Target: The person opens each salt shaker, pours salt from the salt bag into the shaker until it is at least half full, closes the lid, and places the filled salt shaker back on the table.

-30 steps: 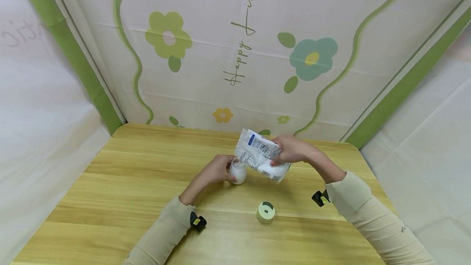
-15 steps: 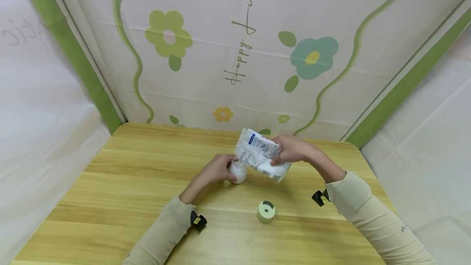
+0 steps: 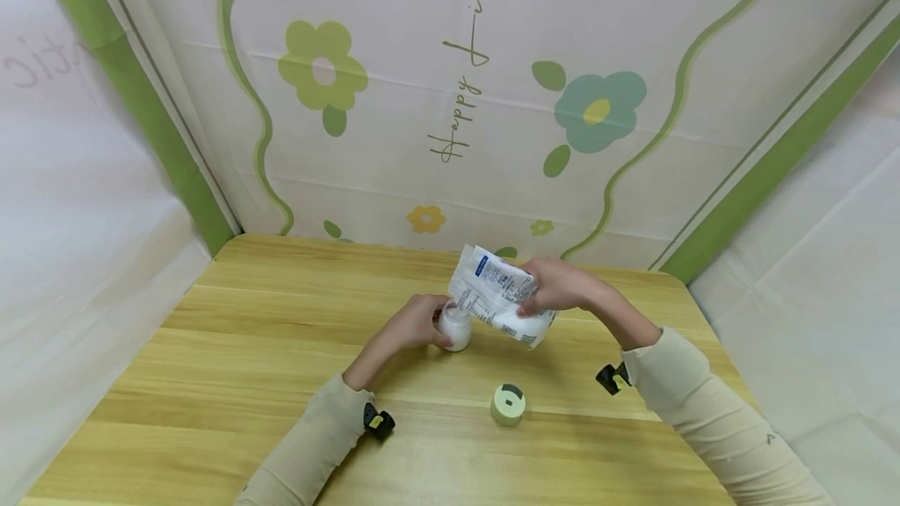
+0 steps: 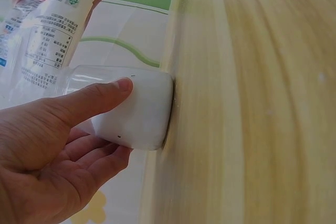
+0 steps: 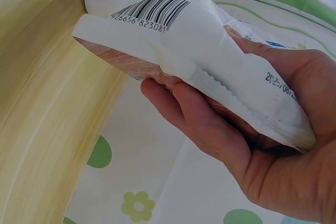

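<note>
My left hand (image 3: 419, 322) grips a small clear jar (image 4: 144, 106) that stands upright on the table, thumb on one side and fingers on the other. White contents fill most of the jar, below a clear band near its neck. In my right hand (image 3: 557, 285) is a white printed plastic bag (image 3: 495, 295), pinched between thumb and fingers around its middle. The bag tilts toward the left, its end right over the jar's mouth and covering part of it. A barcode and a pinkish see-through side show in the right wrist view.
A pale yellow-green round lid (image 3: 508, 406) with a dark grey patch on top lies on the wooden table (image 3: 281, 334), nearer the front than the jar. Behind the table hangs a flower-printed curtain (image 3: 394, 100), with white fabric walls at both sides.
</note>
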The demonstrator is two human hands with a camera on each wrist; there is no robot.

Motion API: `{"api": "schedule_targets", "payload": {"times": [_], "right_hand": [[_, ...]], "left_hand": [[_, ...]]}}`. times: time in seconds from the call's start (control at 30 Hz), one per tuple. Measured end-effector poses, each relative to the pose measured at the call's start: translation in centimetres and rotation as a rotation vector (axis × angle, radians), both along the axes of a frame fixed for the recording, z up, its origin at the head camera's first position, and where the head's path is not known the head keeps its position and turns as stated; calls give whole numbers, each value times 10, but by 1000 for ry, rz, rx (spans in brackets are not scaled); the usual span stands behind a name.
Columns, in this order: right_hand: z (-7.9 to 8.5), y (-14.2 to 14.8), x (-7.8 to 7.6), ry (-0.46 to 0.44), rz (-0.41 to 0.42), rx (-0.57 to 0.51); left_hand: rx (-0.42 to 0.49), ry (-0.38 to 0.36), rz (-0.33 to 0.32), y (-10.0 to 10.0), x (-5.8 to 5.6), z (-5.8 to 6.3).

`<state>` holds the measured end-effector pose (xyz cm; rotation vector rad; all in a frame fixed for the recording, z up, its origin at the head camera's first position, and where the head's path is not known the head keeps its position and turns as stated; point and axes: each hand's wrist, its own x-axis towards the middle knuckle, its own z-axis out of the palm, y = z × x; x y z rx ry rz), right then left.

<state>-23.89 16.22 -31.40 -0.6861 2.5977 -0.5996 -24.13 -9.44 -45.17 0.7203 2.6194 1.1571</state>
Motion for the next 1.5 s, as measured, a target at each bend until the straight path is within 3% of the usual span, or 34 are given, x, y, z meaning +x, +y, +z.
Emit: {"api": "schedule_targets", "payload": {"times": [1.5], "right_hand": [[4, 5, 1, -10, -2, -6]], "left_hand": [[-9, 7, 0, -1, 1, 0]]}}
